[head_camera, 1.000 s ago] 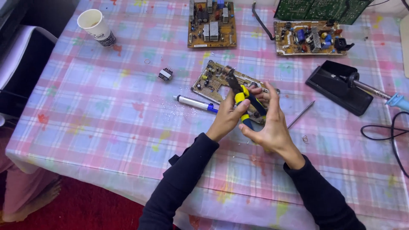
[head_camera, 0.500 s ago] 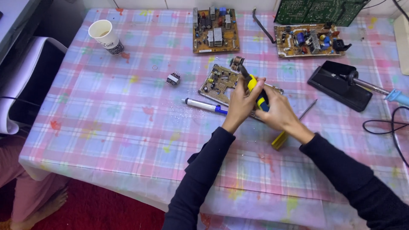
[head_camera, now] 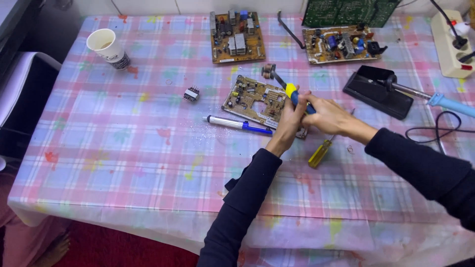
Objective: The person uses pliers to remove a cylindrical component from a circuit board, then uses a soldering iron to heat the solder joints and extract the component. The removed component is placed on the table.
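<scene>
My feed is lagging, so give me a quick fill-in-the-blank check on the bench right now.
1. Both hands, left hand and right hand, grip the yellow-and-blue ____ over the circuit board.
2. The tool's tip holds a small ____ component.
3. The pen lies just ____ of that board, nearer the person.
4. The paper cup stands at the table's far ____ corner.

Missing: pliers; coil; in front; left

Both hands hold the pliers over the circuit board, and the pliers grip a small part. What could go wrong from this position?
1. The pliers grip a small part above the table; it might slip out and roll away.
2. Neither the left hand nor the right hand seems to press the circuit board down, so it could shift if knocked.
3. The soldering iron lies close to the right sleeve; a wide arm move might touch it.
</scene>
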